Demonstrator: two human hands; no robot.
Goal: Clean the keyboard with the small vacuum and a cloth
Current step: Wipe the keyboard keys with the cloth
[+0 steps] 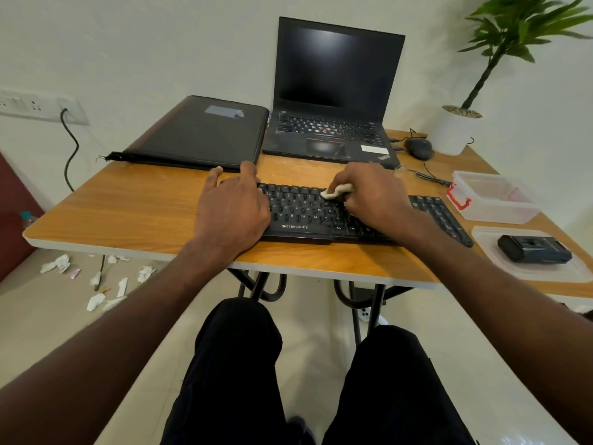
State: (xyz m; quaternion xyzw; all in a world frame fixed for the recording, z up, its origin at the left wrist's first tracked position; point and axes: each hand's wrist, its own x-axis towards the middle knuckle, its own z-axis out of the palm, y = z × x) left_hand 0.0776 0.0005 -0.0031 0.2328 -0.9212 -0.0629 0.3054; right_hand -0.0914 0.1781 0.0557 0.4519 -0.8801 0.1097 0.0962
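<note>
Head view: right hand (369,195) fingers pinch the cloth (337,191) on the keyboard (305,213), whose long axis runs nine-to-three; left hand (232,207) lies open, bracing its nine-o'clock end.

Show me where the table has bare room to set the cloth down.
Most free: the left of the table, between the closed folder, the left hand and the front edge. A thin strip runs in front of the keyboard. The right is crowded: mouse, cables, clear box, lid, plant pot.
</note>
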